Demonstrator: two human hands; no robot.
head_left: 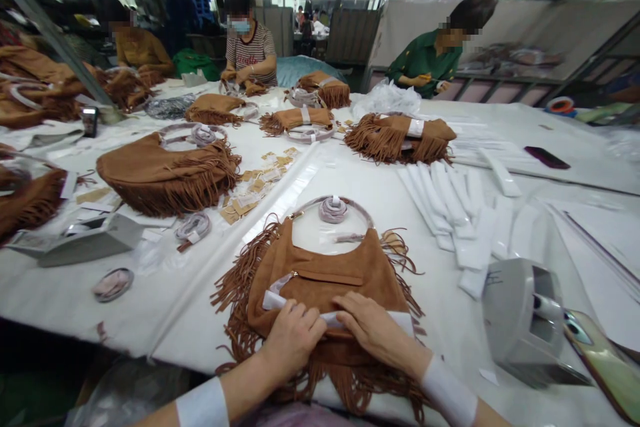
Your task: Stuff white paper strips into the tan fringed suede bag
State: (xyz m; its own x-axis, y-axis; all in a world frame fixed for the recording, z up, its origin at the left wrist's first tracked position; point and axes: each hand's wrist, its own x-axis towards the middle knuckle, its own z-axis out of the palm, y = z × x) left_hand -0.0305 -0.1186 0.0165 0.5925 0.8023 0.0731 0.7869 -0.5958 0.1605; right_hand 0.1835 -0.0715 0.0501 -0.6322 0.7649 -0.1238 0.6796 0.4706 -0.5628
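Observation:
A brown suede handbag with long fringe lies on the white table in front of me. Its wrapped handle arches away from me, with a coiled strap inside the arch. Across the lower part of the bag runs a white wrapping strip. My left hand has its fingers curled onto the strip at the middle of the bag. Just to its right, my right hand lies over the strip with fingers stretched out. Both thumbs are partly hidden.
White strips, a grey tape dispenser and a phone lie on the right. Another dispenser, a fringed bag and loose tags are left. Beyond are more bags and several people, one in green.

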